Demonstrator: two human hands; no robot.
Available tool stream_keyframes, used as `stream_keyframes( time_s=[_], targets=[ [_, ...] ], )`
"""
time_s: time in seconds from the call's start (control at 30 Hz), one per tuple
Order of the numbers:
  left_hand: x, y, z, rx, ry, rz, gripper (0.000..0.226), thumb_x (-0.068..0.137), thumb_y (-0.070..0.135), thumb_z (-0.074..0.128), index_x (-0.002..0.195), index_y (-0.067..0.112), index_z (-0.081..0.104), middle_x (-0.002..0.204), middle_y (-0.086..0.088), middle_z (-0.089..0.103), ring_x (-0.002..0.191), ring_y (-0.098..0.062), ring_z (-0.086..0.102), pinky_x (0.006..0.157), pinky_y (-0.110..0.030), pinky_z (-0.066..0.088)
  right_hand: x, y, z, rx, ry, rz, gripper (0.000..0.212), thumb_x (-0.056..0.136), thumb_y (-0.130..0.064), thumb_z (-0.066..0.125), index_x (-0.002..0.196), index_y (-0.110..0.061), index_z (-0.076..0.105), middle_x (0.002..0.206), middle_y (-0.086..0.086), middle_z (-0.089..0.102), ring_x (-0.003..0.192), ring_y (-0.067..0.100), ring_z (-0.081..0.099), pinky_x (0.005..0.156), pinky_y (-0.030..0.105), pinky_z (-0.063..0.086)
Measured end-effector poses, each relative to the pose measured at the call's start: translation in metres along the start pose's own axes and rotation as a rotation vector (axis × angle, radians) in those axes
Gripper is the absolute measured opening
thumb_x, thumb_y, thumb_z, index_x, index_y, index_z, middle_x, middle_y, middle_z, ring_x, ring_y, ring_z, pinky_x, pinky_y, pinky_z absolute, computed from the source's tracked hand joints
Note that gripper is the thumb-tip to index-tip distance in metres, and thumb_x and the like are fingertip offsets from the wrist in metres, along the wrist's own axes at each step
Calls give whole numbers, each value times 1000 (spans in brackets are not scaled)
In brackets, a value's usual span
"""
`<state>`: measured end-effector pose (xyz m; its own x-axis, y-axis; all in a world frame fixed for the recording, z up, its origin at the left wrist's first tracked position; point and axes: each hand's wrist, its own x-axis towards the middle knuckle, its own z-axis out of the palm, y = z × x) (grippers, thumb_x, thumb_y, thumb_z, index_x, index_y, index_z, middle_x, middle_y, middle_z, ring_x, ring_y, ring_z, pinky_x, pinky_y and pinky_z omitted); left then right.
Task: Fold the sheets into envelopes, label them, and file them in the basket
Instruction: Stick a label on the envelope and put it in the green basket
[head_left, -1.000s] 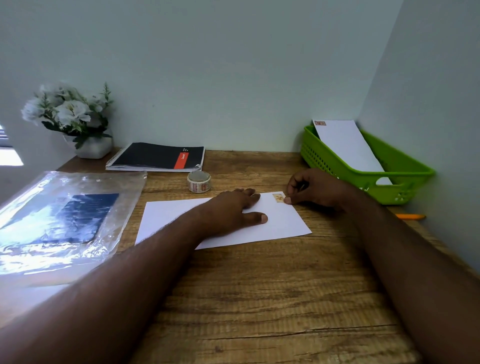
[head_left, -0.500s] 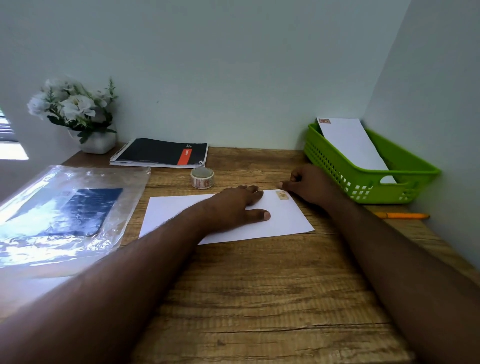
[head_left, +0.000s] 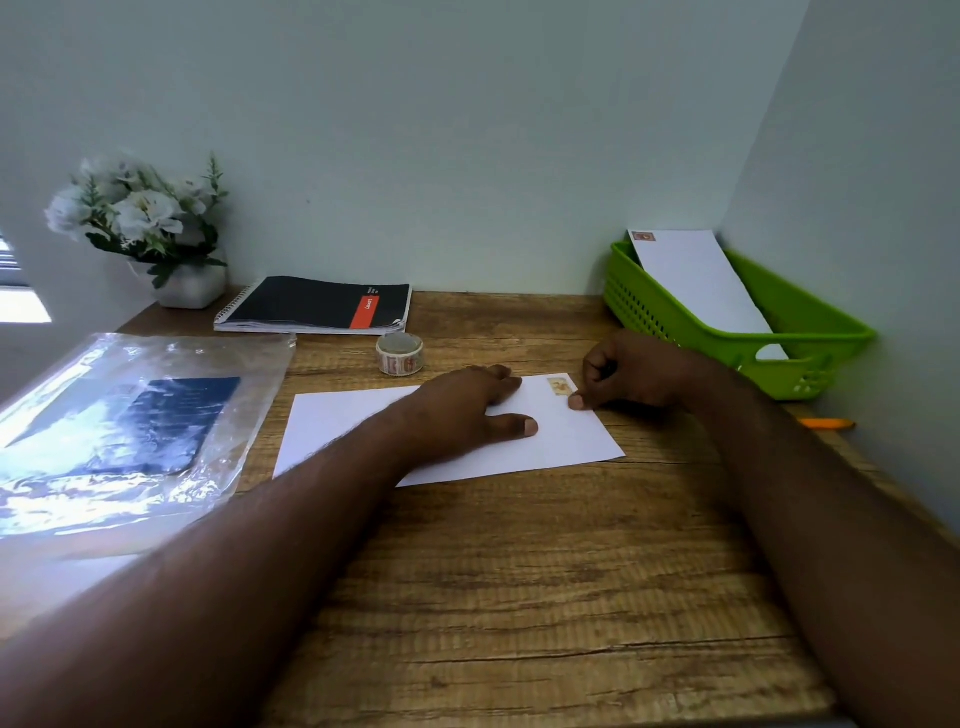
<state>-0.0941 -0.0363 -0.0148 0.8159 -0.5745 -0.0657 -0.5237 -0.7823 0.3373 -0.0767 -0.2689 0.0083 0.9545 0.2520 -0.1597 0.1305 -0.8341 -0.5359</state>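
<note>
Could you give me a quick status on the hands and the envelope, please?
Left hand flat on envelope, pinning it. Right hand curled, thumb at the sticker corner. One envelope in basket. Nothing blocking.

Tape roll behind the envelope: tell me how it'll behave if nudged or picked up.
The tape roll lies flat on its side, so a nudge should slide it across the wooden desk, not roll it. It looks small and hollow, so probably light. Tipped onto its edge, it would likely roll.

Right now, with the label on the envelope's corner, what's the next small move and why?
Probably press the right hand's thumb across the label to seat it. The thumb tip rests at the envelope's edge just beside the label, the other fingers curled, and the left hand lies flat on the envelope, pinning it. Filing in the basket comes after.
</note>
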Motion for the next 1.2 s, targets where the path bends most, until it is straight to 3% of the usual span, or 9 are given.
stream_keyframes(
  time_s=[0.1, 0.23, 0.37, 0.5, 0.67, 0.8, 0.97, 1.1, 1.2],
  targets=[
    [-3, 0, -2, 79, 78, -38, 74, 87, 64, 50, 149, 27, 32, 155, 1, 31, 140, -20, 32, 114, -38, 29, -5, -3, 2, -1, -54, -18, 29, 73, -34, 79, 65, -11, 63, 59, -3, 54, 59, 12, 45, 59, 30, 36],
    [-5, 0, -5, 201, 202, -178, 89, 72, 78, 54, 145, 32, 36, 143, -8, 44, 132, -27, 38, 103, -41, 34, -8, -8, 6, 82, 92, -16, 30, 74, -36, 78, 77, -7, 68, 68, 2, 63, 62, 14, 51, 56, 28, 39],
    [-4, -7, -2, -42, 254, -237, 97, 63, 74, 68, 144, 30, 40, 143, -6, 48, 130, -23, 44, 102, -37, 39, -6, -17, 12, 30, 191, 24, 28, 75, -43, 76, 90, -20, 70, 89, -5, 67, 81, 11, 61, 66, 25, 46],
    [-10, -7, -11, -417, 312, -169, 63, 68, 39, 84, 126, 24, 63, 121, 1, 66, 105, -12, 63, 80, -26, 50, -9, -25, 17, 266, 190, 31, 18, 80, -33, 74, 83, -15, 70, 85, -2, 70, 74, 11, 63, 62, 24, 46],
    [-22, -1, -20, -586, 390, -118, 12, 74, 28, 82, 81, 24, 72, 74, 7, 72, 65, -7, 68, 54, -20, 50, -15, -31, 13, 700, 183, -8, 9, 85, -15, 69, 80, -11, 63, 77, 1, 71, 64, 11, 65, 55, 26, 48],
    [-26, 3, -18, -588, 415, -112, 10, 77, 26, 80, 83, 27, 71, 73, 11, 72, 61, -3, 68, 51, -16, 49, -17, -38, 12, 748, 208, 17, 15, 87, -14, 65, 73, -16, 60, 80, 4, 69, 68, 15, 60, 57, 26, 44],
    [-27, 4, -16, -558, 451, -95, 11, 77, 23, 79, 82, 26, 70, 72, 11, 72, 60, 0, 66, 49, -13, 43, -14, -40, 22, 721, 250, -33, 20, 79, -31, 74, 73, -18, 62, 77, 3, 72, 66, 16, 66, 56, 25, 47],
    [-27, 5, -16, -559, 437, -70, 13, 78, 18, 78, 78, 29, 70, 68, 14, 72, 58, -1, 67, 49, -13, 45, -11, -38, 24, 675, 242, -65, 8, 83, -19, 71, 83, -13, 66, 78, 4, 73, 68, 16, 67, 60, 28, 50],
    [-25, 4, -16, -586, 444, -71, 9, 78, 17, 79, 79, 23, 72, 69, 10, 72, 57, -3, 67, 49, -15, 47, -15, -36, 18, 723, 201, -76, 4, 89, -10, 63, 88, -9, 67, 80, 5, 70, 60, 9, 63, 51, 19, 46]
  ],
)
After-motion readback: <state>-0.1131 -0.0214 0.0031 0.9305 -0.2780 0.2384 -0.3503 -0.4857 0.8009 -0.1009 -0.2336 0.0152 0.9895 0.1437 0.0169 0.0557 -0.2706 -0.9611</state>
